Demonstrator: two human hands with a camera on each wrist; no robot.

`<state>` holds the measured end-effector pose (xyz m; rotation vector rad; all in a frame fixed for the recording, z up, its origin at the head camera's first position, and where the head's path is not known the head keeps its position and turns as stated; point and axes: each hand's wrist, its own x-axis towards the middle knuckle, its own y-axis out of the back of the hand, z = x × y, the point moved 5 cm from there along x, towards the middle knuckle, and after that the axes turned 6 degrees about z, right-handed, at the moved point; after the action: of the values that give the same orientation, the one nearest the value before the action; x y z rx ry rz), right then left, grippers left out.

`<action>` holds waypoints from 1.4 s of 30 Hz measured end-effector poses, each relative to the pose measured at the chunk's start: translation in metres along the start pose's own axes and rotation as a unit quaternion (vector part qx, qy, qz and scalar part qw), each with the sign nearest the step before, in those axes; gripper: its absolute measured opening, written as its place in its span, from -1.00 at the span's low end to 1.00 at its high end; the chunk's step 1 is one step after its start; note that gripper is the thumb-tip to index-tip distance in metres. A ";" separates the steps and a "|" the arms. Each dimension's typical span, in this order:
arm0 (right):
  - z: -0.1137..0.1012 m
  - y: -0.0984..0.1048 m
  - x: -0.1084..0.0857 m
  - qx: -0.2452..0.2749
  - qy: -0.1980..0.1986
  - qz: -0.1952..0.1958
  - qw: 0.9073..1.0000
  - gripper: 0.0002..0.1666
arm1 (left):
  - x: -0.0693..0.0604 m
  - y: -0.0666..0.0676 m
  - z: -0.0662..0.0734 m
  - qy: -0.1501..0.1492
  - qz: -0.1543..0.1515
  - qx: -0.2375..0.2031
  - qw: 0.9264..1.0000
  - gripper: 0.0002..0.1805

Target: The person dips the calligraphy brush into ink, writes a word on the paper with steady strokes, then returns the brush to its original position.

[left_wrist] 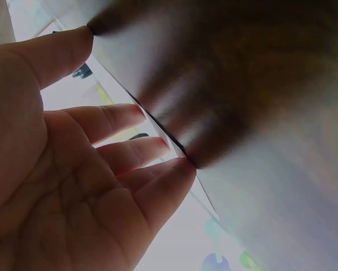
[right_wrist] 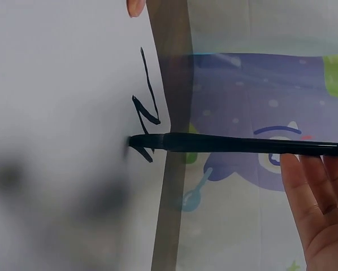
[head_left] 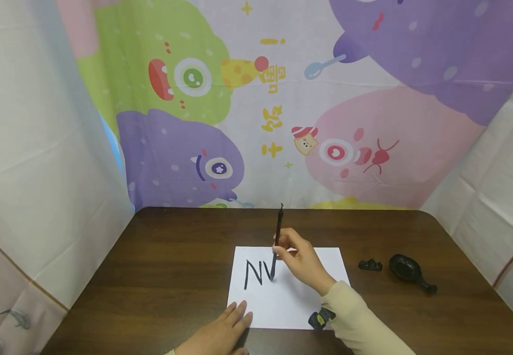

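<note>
A: How far along is the writing?

B: Early, I'd judge. Taking the white paper sheet [head_left: 283, 311] as the dial, an N-shaped ink mark [head_left: 254, 272] stands complete at ten o'clock. Beside it, nearer the centre, comes one slanting stroke [head_left: 268, 269], with the tip of the calligraphy brush [head_left: 278, 229] at its lower end. That second shape looks unfinished, and the sheet's six o'clock half is bare.

A: And the hands?

B: The right hand [head_left: 298, 256] has a narrow grip, thumb and fingertips pinching the brush, which stands nearly upright with its top toward twelve. The left hand [head_left: 221, 329] holds nothing, its fingers outstretched at the sheet's eight o'clock corner (its wrist view is dim and blurred, so how firmly they press I can't tell).

A: Materials?

B: Glossy, slim dark shaft; soft tip bending against smooth paper. The counter [head_left: 172, 256] is brown with a wood grain. Just off the sheet, between two and three, sits a humped black brush rest [head_left: 370, 266]; beyond it, at three, a round black ink dish [head_left: 416, 277], handle pointing to four. A creased, cloth-like backdrop [head_left: 274, 182] hangs at twelve.
</note>
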<state>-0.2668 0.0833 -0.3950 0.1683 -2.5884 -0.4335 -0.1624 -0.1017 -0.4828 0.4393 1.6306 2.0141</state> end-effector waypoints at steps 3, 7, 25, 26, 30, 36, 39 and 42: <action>0.002 0.001 -0.001 0.007 -0.001 -0.005 1.000 -0.76 | 0.000 -0.001 0.000 0.003 -0.004 -0.002 1.000 -0.29; 0.001 0.003 -0.002 0.015 -0.002 -0.009 1.000 -0.75 | 0.001 -0.002 -0.001 0.010 -0.012 -0.004 1.000 -0.29; -0.002 0.008 0.000 0.035 -0.020 -0.018 0.999 -0.75 | 0.000 -0.001 0.000 0.011 -0.011 -0.007 1.000 -0.29; -0.002 0.008 0.000 0.037 -0.018 -0.016 0.999 -0.75 | 0.000 -0.001 0.000 0.011 -0.011 -0.008 1.000 -0.29; -0.002 0.010 0.002 0.039 -0.012 -0.009 0.999 -0.75 | 0.000 -0.001 0.000 0.011 -0.011 -0.010 1.000 -0.29; -0.002 0.012 0.003 0.039 -0.010 -0.007 0.999 -0.75 | 0.000 -0.001 0.000 0.008 -0.007 -0.009 1.000 -0.28; -0.002 0.012 0.003 0.041 -0.010 -0.006 0.999 -0.75 | 0.000 -0.002 -0.001 0.006 -0.004 -0.005 1.000 -0.28; -0.001 0.013 0.003 0.042 -0.010 -0.003 0.999 -0.75 | 0.000 -0.002 -0.001 0.003 -0.001 -0.003 1.000 -0.27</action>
<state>-0.2699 0.0942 -0.3887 0.2014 -2.6271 -0.3313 -0.1628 -0.1017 -0.4848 0.4311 1.6278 2.0197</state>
